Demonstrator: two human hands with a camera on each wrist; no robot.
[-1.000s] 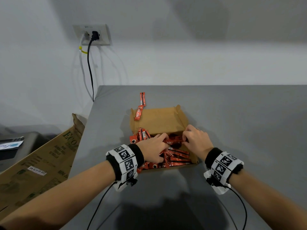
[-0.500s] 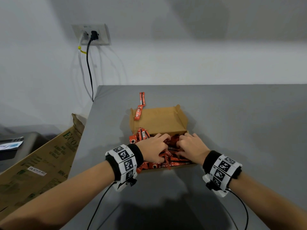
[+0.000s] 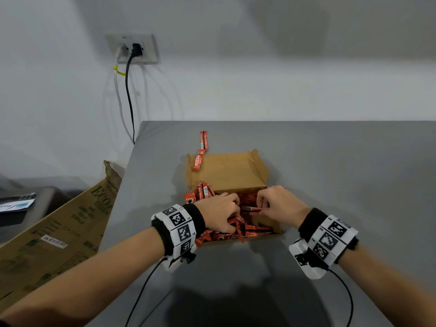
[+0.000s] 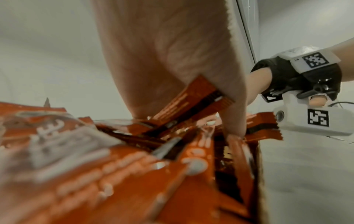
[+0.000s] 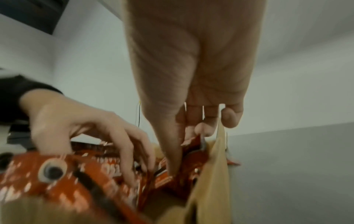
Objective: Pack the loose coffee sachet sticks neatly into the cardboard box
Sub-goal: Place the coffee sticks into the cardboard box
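The right hand pinches one red sachet between thumb and curled fingers, holding it roughly level just above the heap; the right wrist view shows its thumb pressed down into the red wrappers beside the box's right wall. The left hand lies on the heap with its fingers curled down among the sachets; at least one stick is caught under its palm, so it grips into the pile rather than lying flat. The two hands sit close together, fingertips nearly meeting over the middle of the box.

The coffee sachet sticks fill the near half of the cardboard box in a jumble, crossing at all angles; a few poke up over the left wall, and some hang over the near edge. The far half of the box shows bare brown card, its flaps standing open. One sachet leans over the box's far left corner; another lies on the grey table just beyond it.

Left of the table a large printed carton leans against its edge; on the wall behind, a socket plate holds a black plug and a white one, their cables hanging down behind the table.
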